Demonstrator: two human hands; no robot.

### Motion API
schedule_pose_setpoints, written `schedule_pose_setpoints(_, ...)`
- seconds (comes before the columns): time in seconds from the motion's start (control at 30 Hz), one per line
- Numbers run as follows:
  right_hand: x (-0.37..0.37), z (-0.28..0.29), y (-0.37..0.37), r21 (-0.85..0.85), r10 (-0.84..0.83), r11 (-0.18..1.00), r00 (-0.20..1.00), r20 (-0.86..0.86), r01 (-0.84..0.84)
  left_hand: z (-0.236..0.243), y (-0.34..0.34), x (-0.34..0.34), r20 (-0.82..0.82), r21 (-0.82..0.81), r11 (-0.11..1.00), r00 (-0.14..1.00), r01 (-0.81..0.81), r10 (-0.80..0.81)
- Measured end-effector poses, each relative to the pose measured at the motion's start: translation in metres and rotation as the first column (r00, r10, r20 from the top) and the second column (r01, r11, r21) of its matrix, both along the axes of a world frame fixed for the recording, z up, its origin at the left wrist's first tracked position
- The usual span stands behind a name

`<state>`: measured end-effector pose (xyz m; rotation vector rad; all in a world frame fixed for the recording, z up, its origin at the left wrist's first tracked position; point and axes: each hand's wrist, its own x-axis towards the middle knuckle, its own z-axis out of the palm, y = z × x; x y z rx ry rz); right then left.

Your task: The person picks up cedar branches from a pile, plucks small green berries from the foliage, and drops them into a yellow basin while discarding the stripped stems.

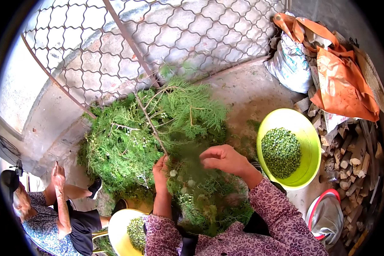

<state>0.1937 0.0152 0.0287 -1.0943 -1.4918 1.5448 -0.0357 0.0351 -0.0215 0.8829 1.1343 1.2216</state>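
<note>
A leafy conifer branch (148, 120) with a bare woody stem rises from my left hand (160, 174), whose fingers are wrapped round its lower end. Just right of the stem, my right hand (226, 160) has its fingers curled in toward the thumb beside blurred green sprays; anything between the fingertips is hidden. Under and around both hands lies a heap of green conifer cuttings (115, 149) with small pale green cones among the leaves. To the right of my right hand stands a yellow-green basin (310, 160) partly filled with small round green cones (281, 151).
At the lower left sits another person (51, 213), hand raised, near a second yellow basin (117, 230) of green cones. A metal lattice (128, 38) closes the far side. Stacked firewood (354, 158), an orange bag (345, 85), a white sack (289, 64) and a red-rimmed bag (328, 217) line the right.
</note>
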Motion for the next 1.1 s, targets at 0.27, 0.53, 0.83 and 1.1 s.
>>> schedule_pose_setpoints(0.27, -0.001, 0.009, 0.004, 0.024, 0.055, 0.998, 0.998, 0.039, -0.056, 0.009, 0.000, 0.009, 0.285, -0.095, 0.995, 0.958, 0.004, 0.023)
schedule_pose_setpoints(0.53, -0.030, 0.008, -0.009, -0.027, 0.018, 0.999, 0.994, -0.110, -0.021, -0.013, 0.001, 0.021, 0.176, -0.105, 0.993, 0.982, -0.054, 0.072)
schedule_pose_setpoints(0.83, -0.062, 0.016, -0.022, 0.439, -0.060, 0.898, 0.984, 0.168, -0.020, -0.032, 0.000, 0.031, 0.114, -0.065, 0.994, 0.989, -0.088, 0.095)
schedule_pose_setpoints(1.1, -0.067, 0.021, -0.042, 0.558, -0.090, 0.821, 0.938, 0.334, -0.121, -0.027, 0.004, 0.030, -0.096, -0.103, 0.966, 0.969, -0.235, 0.226)
